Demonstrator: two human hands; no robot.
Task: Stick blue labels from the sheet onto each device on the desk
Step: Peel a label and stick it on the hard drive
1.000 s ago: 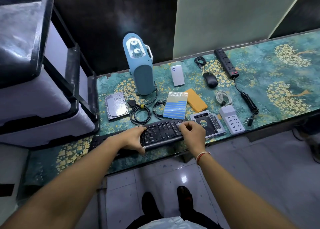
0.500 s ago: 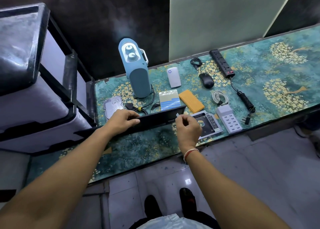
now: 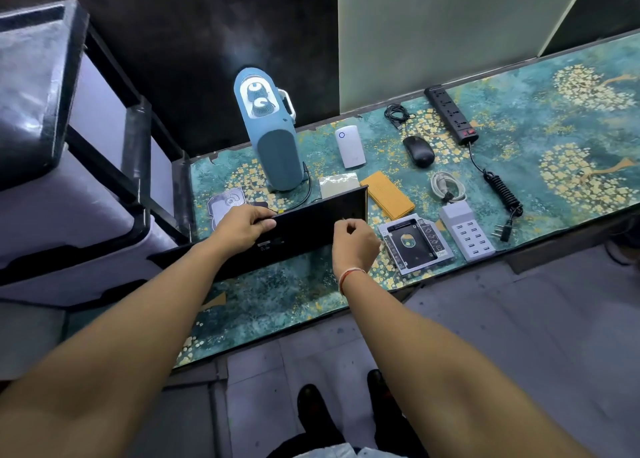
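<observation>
The black keyboard [image 3: 311, 230] stands tipped up on its long edge, with its underside facing me. My left hand [image 3: 242, 227] grips its upper edge near the middle. My right hand [image 3: 353, 242] hovers in front of the underside's right part, its thumb and forefinger pinching a tiny label too small to make out. The label sheet [image 3: 338, 184] lies behind the keyboard with only its top strip showing.
Spread on the desk are a blue heater [image 3: 273, 138], hard drive [image 3: 225, 201], white device [image 3: 349, 146], mouse [image 3: 418, 151], power strip [image 3: 450, 114], orange power bank [image 3: 387, 195], drive caddy [image 3: 414, 244], white USB hub [image 3: 467, 230] and cables. Storage drawers [image 3: 69, 180] stand at left.
The keyboard went from lying flat to standing on edge, lifted by my left hand. My right hand left its right corner and now pinches something in front of the underside.
</observation>
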